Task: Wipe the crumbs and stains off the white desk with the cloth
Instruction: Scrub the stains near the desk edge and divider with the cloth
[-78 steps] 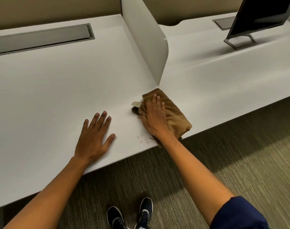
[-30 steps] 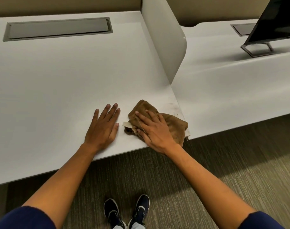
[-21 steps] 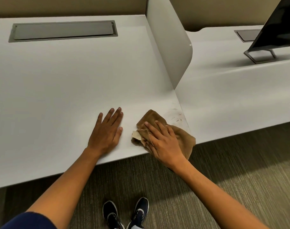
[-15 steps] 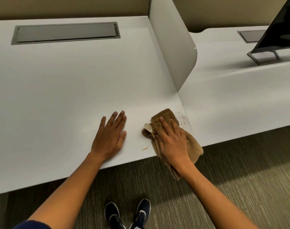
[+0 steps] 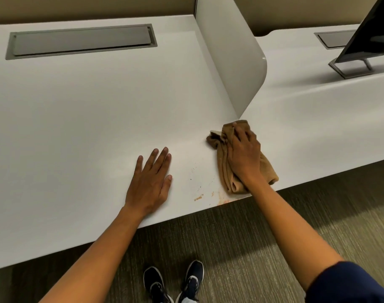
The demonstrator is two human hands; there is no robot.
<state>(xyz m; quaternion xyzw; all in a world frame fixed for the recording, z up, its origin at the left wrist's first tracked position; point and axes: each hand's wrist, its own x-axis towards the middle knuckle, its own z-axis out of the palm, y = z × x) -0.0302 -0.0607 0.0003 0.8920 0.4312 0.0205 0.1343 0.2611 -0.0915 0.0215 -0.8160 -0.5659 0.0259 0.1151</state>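
A crumpled brown cloth (image 5: 223, 167) lies on the white desk (image 5: 88, 101) near its front edge, just below the foot of the divider. My right hand (image 5: 243, 156) presses flat on top of the cloth, fingers pointing away from me. My left hand (image 5: 152, 182) rests flat on the bare desk to the left, fingers spread, holding nothing. Between the two hands, orange crumbs and smears (image 5: 199, 196) dot the desk close to the front edge.
A white divider panel (image 5: 232, 60) stands upright right of the work area. A grey cable hatch (image 5: 81, 41) is set into the desk's back. A monitor on a metal stand (image 5: 359, 60) sits on the neighbouring desk. Carpet and my shoes (image 5: 173, 283) lie below.
My right hand has slid the cloth away from me and to the right, toward the divider's foot, uncovering orange crumbs and smears near the front edge. My left hand has stayed put.
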